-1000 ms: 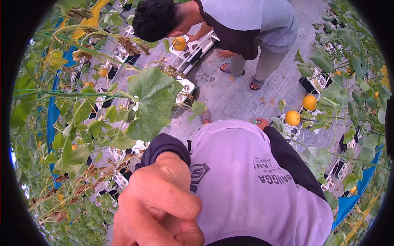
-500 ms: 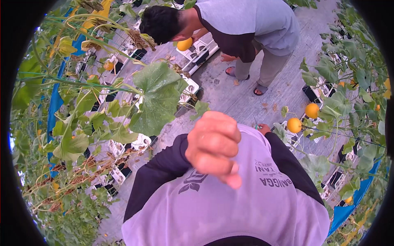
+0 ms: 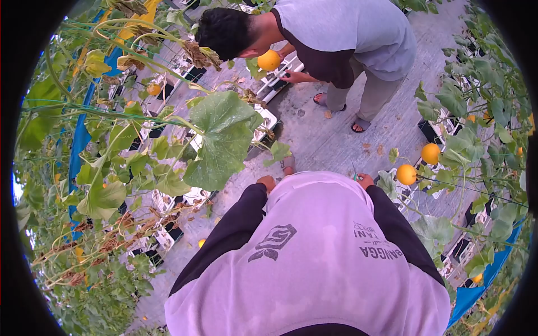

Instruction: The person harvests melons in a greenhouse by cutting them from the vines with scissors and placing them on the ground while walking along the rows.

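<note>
My left hand (image 3: 267, 182) is low at my left side, partly hidden by my pale shirt (image 3: 330, 241); its fingers do not show clearly. On the other side, my right hand (image 3: 365, 180) grips a slim pointed tool with a green handle (image 3: 355, 176), its thin tip directed forward. Nearest to that hand, two yellow-orange melons (image 3: 406, 175) hang among leaves on the right. Ahead, a co-worker (image 3: 347, 33) bends over with one hand at a round yellow melon (image 3: 269, 60). The co-worker's other hand (image 3: 294, 76) is just below it, with something small and dark at the fingers.
A large green leaf (image 3: 221, 140) and dry stems reach in from the left. White planter boxes (image 3: 266, 123) line the grey ground sheet (image 3: 330, 140). Vines climb on both sides, with blue sheeting (image 3: 487, 274) at the lower right. Thin strings cross the plants.
My left hand, closed in front of my chest earlier, has dropped to my left side. The co-worker's lower hand has come up near the melon. My right hand stays at my side with the tool.
</note>
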Demonstrator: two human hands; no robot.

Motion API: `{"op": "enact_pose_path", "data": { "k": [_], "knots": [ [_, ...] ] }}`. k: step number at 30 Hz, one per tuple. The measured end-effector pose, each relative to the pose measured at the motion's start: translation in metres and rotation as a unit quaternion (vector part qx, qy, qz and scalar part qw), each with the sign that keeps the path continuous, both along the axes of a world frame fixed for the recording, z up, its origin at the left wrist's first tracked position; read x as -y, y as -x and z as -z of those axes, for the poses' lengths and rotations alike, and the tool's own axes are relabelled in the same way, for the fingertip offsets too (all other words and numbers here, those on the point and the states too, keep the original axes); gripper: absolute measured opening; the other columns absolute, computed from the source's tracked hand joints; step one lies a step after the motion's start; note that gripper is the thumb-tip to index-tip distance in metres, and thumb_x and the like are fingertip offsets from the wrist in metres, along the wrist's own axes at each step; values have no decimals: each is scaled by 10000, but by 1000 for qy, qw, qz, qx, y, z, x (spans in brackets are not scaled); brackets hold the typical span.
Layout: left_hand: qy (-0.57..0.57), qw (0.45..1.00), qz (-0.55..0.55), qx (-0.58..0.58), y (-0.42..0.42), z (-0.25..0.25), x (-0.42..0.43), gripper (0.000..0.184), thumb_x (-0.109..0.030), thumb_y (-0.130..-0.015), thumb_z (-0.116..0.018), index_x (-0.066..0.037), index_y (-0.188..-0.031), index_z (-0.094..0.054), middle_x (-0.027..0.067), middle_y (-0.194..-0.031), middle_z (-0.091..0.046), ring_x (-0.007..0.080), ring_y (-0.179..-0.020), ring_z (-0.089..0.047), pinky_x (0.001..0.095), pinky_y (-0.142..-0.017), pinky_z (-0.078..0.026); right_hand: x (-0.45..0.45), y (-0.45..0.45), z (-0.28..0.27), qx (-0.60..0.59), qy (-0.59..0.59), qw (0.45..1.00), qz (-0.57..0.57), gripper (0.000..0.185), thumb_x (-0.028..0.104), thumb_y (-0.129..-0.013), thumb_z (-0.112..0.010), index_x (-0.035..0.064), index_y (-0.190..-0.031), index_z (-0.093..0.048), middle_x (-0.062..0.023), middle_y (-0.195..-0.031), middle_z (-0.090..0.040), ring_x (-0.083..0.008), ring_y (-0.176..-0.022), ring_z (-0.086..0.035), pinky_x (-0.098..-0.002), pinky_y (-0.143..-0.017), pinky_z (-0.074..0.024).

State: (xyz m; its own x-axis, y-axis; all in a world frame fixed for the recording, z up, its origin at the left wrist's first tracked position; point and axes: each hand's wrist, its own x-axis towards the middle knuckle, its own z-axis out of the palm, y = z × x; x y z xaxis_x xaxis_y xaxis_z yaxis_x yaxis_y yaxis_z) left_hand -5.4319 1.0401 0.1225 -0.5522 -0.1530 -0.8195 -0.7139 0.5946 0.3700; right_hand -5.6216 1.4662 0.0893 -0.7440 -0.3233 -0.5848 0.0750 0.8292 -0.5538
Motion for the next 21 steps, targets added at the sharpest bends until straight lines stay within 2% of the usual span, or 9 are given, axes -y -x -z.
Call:
{"op": "enact_pose_path", "data": {
  "k": [1, 3, 5, 9, 12, 14, 15, 19, 21],
  "knots": [
    [70, 990, 117, 43, -2, 1, 3, 388, -354, -649, -686, -74, -909, -623, 126, -897, -651, 239, -883, -621, 337, -780, -481, 2, 0, -5, 6, -19, 1000, 6, 365, 314, -722, -634, 104, -1020, -639, -174, -934, -638, -303, -899, -615, -355, -806, -476],
    [53, 996, 72, -16, -11, 3, 3, 458, -389, -587, -702, -98, -931, -620, 122, -882, -653, 256, -882, -621, 332, -784, -479, 4, -2, -15, 13, -39, 999, 14, 361, 310, -722, -635, 105, -1018, -640, -173, -938, -637, -303, -899, -615, -356, -806, -476],
    [-7, 998, -57, -16, -9, 3, 0, 512, -416, -569, -716, -97, -958, -620, 126, -917, -648, 264, -896, -617, 334, -791, -475, 4, -3, -18, 18, -29, 999, 27, 369, 311, -720, -640, 97, -1021, -636, -177, -944, -635, -302, -901, -615, -357, -813, -474],
    [-6, 996, -77, -33, -2, 12, -7, 535, -418, -548, -732, -95, -959, -618, 132, -940, -644, 261, -886, -620, 344, -790, -475, 2, -8, -22, 23, -37, 999, 22, 380, 312, -720, -643, 86, -1026, -631, -184, -956, -630, -302, -916, -610, -356, -828, -467],
    [-67, 997, -39, -11, -4, 35, 2, 531, -419, -547, -736, -93, -949, -616, 156, -991, -615, 275, -931, -592, 340, -816, -465, 2, -12, -22, 21, -44, 998, 32, 388, 315, -719, -644, 79, -1026, -629, -185, -964, -627, -303, -936, -603, -353, -841, -460],
    [92, 981, 81, -152, 1, 14, 2, 498, -383, -559, -728, -94, -949, -616, 175, -1052, -566, 305, -997, -541, 334, -850, -449, 0, -14, -16, -8, -43, 998, 42, 466, 428, -659, -696, 121, -1006, -650, -167, -833, -651, -284, -834, -634, -350, -804, -476],
    [102, 973, 87, -187, 4, 5, 2, 435, -276, -576, -729, -90, -951, -613, 189, -1084, -519, 336, -1035, -496, 340, -878, -434, 0, -15, -14, -2, -50, 998, 49, 466, 433, -660, -690, 129, -1011, -650, -166, -844, -651, -290, -848, -629, -356, -817, -473],
    [46, 974, 24, -221, 20, -15, 4, 357, -167, -579, -728, -93, -911, -621, 176, -1050, -531, 319, -1008, -513, 344, -849, -452, 2, -19, -11, -1, -41, 998, 51, 462, 432, -666, -685, 133, -1016, -649, -161, -853, -651, -292, -856, -627, -356, -818, -472],
    [-65, 963, -17, -260, 25, -17, -3, 274, -82, -603, -691, -89, -868, -625, 153, -1022, -545, 292, -984, -532, 333, -818, -467, 4, -20, -13, -9, -38, 998, 42, 451, 422, -672, -682, 130, -1014, -648, -158, -867, -651, -291, -860, -627, -354, -820, -471]
  ]
}}
